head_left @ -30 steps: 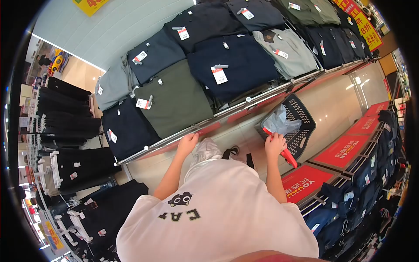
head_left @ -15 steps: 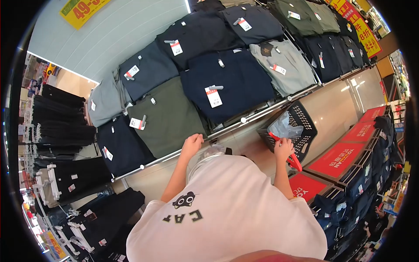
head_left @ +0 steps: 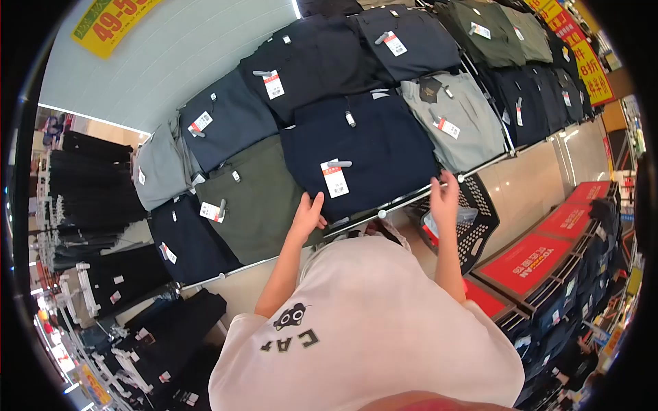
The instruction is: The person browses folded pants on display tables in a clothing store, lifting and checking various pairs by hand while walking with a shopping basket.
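Observation:
A folded pair of navy trousers with a white-and-red price tag lies on the sloping display rack. My left hand is at its lower left corner, beside the folded olive trousers. Its thumb and fingers are apart and nothing is in them. By the lower right corner of the navy trousers is my right hand, also empty with fingers spread. Whether either hand touches the cloth, I cannot tell. Beneath my right hand, partly hidden by it, stands a black shopping basket with a clear plastic bag inside.
Folded grey trousers lie to the right of the navy pair. A metal rail runs along the rack's front edge. Red sign boards top another clothes rack at right. Black trousers hang on the left.
My right hand has let go of the basket's red handle and moved up to the rack's edge. My left hand has moved slightly up and right, its fingers opening toward the navy trousers.

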`<state>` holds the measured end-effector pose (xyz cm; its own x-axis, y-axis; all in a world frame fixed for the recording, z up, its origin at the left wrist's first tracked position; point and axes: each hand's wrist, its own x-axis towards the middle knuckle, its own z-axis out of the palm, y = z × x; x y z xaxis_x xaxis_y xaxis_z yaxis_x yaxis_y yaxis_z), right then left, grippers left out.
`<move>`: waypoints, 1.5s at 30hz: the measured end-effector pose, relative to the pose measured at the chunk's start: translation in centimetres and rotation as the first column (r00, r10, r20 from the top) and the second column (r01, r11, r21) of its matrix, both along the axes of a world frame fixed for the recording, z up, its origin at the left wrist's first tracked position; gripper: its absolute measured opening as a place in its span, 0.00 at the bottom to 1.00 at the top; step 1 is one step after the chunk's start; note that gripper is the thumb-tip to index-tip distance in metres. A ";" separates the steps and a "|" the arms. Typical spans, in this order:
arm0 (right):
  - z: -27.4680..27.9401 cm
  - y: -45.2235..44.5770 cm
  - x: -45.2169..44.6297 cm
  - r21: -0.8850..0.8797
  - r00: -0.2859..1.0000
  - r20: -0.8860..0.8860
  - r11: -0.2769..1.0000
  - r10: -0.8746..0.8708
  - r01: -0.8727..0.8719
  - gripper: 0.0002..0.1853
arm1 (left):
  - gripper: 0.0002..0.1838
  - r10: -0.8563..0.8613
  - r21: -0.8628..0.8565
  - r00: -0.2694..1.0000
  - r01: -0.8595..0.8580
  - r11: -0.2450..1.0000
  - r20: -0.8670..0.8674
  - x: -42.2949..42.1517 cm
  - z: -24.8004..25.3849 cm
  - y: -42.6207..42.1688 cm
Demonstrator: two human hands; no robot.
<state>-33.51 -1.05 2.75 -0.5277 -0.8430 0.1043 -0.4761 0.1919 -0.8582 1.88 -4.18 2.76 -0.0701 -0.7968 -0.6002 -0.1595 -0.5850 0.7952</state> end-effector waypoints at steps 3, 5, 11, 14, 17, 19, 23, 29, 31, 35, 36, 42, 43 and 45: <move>-1.0 -8.4 1.1 0.034 0.948 -0.280 0.988 0.153 -0.149 0.36 | 0.32 0.116 -0.004 0.993 -0.116 0.993 -0.008 -2.0 0.6 -1.6; 1.2 -11.0 2.9 0.267 0.879 -0.443 0.962 0.175 -0.057 0.33 | 0.29 0.148 -0.033 0.989 -0.147 0.989 0.029 -2.9 0.1 -1.9; 2.2 -13.9 1.0 0.227 0.907 -0.228 0.925 0.355 -0.305 0.21 | 0.22 0.247 -0.132 0.946 -0.223 0.966 0.210 -3.8 1.0 -1.0; -1.2 -14.6 0.6 0.116 0.908 -0.262 0.944 0.328 -0.308 0.20 | 0.21 0.302 -0.220 0.912 -0.246 0.944 0.276 -4.5 -0.4 -0.3; -4.4 -16.0 -0.8 0.021 0.910 -0.333 0.967 0.247 -0.255 0.18 | 0.20 0.249 -0.019 0.945 -0.250 0.968 0.212 -3.6 -2.4 -0.9; -0.7 -17.1 -2.0 0.049 0.870 -0.304 0.918 0.389 -0.394 0.16 | 0.25 0.155 0.086 0.959 -0.179 0.980 0.236 -2.0 -0.2 -1.3; 3.0 -24.3 -1.1 -0.109 0.904 -0.169 0.904 0.392 -0.413 0.20 | 0.21 0.328 -0.160 0.896 -0.292 0.943 0.299 1.5 4.3 -6.4; 0.0 -36.6 7.1 0.100 0.876 0.060 0.870 0.479 -0.483 0.46 | 0.35 0.423 -0.365 0.882 -0.331 0.870 0.209 2.6 2.8 -21.8; -2.2 -38.5 8.9 0.179 0.852 -0.007 0.839 0.523 -0.514 0.45 | 0.35 0.434 -0.299 0.889 -0.379 0.876 0.144 2.2 1.7 -25.3; -1.5 -38.7 9.8 0.155 0.821 -0.145 0.832 0.552 -0.533 0.32 | 0.24 0.378 -0.235 0.913 -0.338 0.911 0.153 1.5 -0.1 -27.8; -0.9 -38.5 9.7 0.176 0.843 -0.148 0.852 0.518 -0.493 0.30 | 0.21 0.442 -0.283 0.893 -0.403 0.870 0.088 1.7 -0.2 -27.6; -0.9 -37.0 8.5 0.199 0.870 -0.176 0.882 0.461 -0.427 0.33 | 0.17 0.555 -0.389 0.815 -0.463 0.796 0.165 0.8 -0.6 -26.4; -1.2 -36.3 8.7 0.002 0.897 -0.261 0.930 0.356 -0.369 0.26 | 0.20 0.569 -0.410 0.798 -0.460 0.788 0.199 0.9 -0.5 -26.1; 3.4 -32.7 6.6 -0.040 0.860 0.107 0.866 0.500 -0.498 0.18 | 0.23 0.574 -0.488 0.806 -0.446 0.750 0.145 1.4 0.8 -24.6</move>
